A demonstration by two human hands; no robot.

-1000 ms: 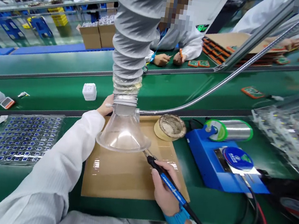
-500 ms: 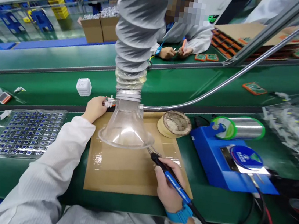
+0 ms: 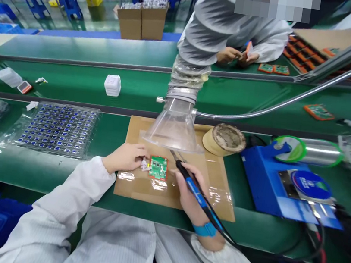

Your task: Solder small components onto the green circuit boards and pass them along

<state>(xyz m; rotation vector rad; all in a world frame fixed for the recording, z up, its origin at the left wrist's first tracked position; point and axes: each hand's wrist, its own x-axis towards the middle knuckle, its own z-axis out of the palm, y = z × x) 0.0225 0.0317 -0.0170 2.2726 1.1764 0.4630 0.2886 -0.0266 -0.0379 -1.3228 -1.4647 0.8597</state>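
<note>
A green circuit board [image 3: 158,167] with an orange-red edge lies on the brown cardboard sheet [image 3: 166,193]. At its left side, my left hand [image 3: 128,158] has its fingers closed on a small white connector [image 3: 145,164] beside the board. My right hand [image 3: 193,190] grips a blue and black soldering iron [image 3: 194,187], whose tip end points up and left, near the rim of the clear fume hood [image 3: 176,127]. The hood hangs above the sheet, just behind the board. A blue band circles my right wrist.
A round pale pot [image 3: 224,139] stands on the sheet's back right. Farther right sits a blue soldering stand [image 3: 259,182]. A tray of small parts [image 3: 58,129] lies at left. A metal flexible tube [image 3: 263,111] crosses behind. Across the belt, a person's hands [image 3: 238,56] hold something.
The view has shifted. My left hand has come down and forward from behind the hood to the sheet, with the connector. The circuit board now shows. My right hand still holds the iron.
</note>
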